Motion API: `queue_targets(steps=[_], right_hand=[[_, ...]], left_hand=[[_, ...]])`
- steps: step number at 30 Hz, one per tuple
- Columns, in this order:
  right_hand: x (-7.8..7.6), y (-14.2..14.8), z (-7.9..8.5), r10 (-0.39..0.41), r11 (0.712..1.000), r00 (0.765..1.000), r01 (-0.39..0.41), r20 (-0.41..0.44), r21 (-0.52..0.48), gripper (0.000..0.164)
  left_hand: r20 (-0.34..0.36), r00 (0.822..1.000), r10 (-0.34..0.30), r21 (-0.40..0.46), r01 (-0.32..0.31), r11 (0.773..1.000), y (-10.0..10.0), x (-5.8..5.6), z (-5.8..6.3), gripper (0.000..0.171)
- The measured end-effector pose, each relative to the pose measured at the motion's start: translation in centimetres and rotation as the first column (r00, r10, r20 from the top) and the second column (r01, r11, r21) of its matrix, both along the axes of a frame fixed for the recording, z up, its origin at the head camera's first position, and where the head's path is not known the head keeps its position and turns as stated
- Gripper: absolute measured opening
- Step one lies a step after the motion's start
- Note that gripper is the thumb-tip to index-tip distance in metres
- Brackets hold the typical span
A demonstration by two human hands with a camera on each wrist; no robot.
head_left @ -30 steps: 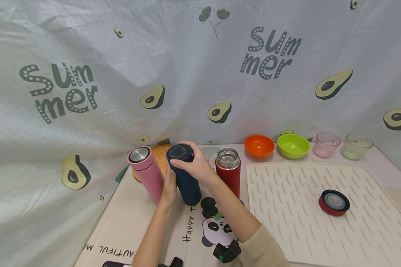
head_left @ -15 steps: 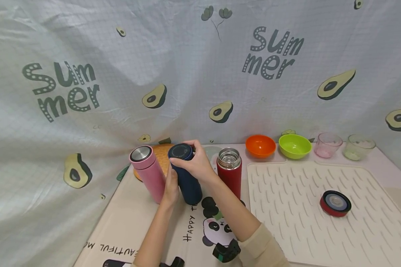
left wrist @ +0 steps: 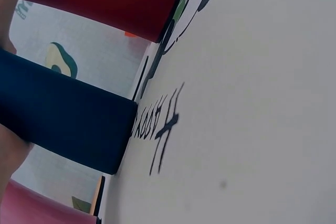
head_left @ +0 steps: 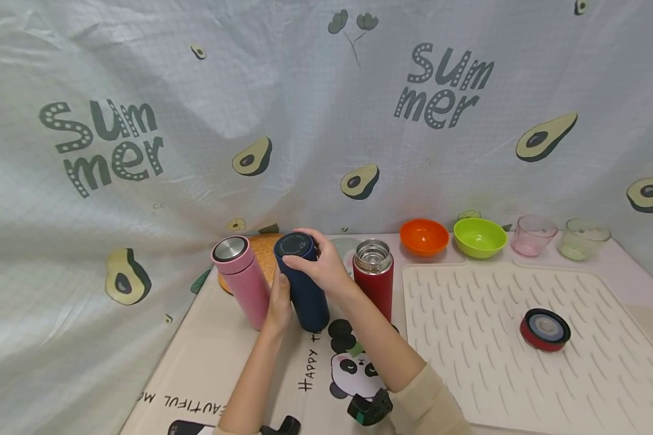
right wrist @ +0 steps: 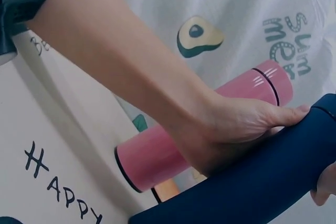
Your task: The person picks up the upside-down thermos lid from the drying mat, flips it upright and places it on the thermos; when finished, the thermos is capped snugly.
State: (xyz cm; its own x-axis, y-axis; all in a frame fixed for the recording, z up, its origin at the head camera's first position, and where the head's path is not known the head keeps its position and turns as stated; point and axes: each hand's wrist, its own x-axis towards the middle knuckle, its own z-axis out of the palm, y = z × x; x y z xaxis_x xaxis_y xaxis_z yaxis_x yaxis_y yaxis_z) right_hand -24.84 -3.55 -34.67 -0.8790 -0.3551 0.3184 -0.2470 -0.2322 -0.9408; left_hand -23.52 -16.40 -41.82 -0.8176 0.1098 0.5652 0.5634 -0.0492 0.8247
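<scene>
The dark blue bottle (head_left: pixel 312 305) is stood upright on the table (head_left: pixel 207 356), its side gripped by the left hand (head_left: pixel 279 305) and its upper end clasped between thumb and fingers of the right hand (head_left: pixel 324 263). It is flanked by the pink bottle (head_left: pixel 245 287), set just beside the left hand, and the uncapped red bottle (head_left: pixel 379 287), partly hidden by the right forearm (head_left: pixel 383 341). Farther right, a red-and-black lid (head_left: pixel 545 330) is placed on the ribbed mat (head_left: pixel 468 368), backed by an orange bowl (head_left: pixel 424 237), a green bowl (head_left: pixel 479 237) and two glasses (head_left: pixel 534 235).

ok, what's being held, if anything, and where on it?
The tall matte dark-blue cylindrical flask: right hand grips its lidded top, left hand holds its side below.
</scene>
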Motion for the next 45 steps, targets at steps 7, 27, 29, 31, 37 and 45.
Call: queue_targets(steps=[7, 27, 29, 31, 37, 45], right_hand=[[0.3, -0.1, -0.1, -0.069, 0.998, 0.997, 0.069, 0.015, 0.012, 0.056], [1.0, 0.6, 0.0, -0.187, 0.966, 0.951, 0.224, -0.245, 0.131, 0.068], [1.7, 0.9, 0.1, -0.195, 0.957, 0.922, 0.253, -0.335, 0.142, 0.067], [2.5, 1.3, 0.2, -0.193, 0.954, 0.885, 0.27, -0.425, 0.127, 0.064], [5.8, 3.8, 0.2, -0.132, 0.97, 0.781, 0.229, -0.61, 0.083, 0.059], [9.2, 9.5, -1.0, -0.068, 0.976, 0.792, 0.177, -0.607, 0.123, 0.054]], left_hand=[[0.005, 1.0, 0.006, -0.001, -0.005, 1.0, 0.2, 0.2, -0.1, 0.069], [0.015, 0.976, 0.219, -0.135, -0.215, 0.967, 1.5, 1.9, 2.5, 0.052], [-0.018, 0.962, 0.273, -0.132, -0.272, 0.953, 1.9, 3.0, 4.0, 0.051], [-0.103, 0.94, 0.324, -0.113, -0.335, 0.936, 2.1, 3.9, 5.4, 0.052], [-0.355, 0.823, 0.443, -0.13, -0.512, 0.849, 1.2, 4.9, 6.3, 0.057], [-0.498, 0.809, 0.313, -0.377, -0.526, 0.762, 1.7, 7.9, 4.9, 0.054]])
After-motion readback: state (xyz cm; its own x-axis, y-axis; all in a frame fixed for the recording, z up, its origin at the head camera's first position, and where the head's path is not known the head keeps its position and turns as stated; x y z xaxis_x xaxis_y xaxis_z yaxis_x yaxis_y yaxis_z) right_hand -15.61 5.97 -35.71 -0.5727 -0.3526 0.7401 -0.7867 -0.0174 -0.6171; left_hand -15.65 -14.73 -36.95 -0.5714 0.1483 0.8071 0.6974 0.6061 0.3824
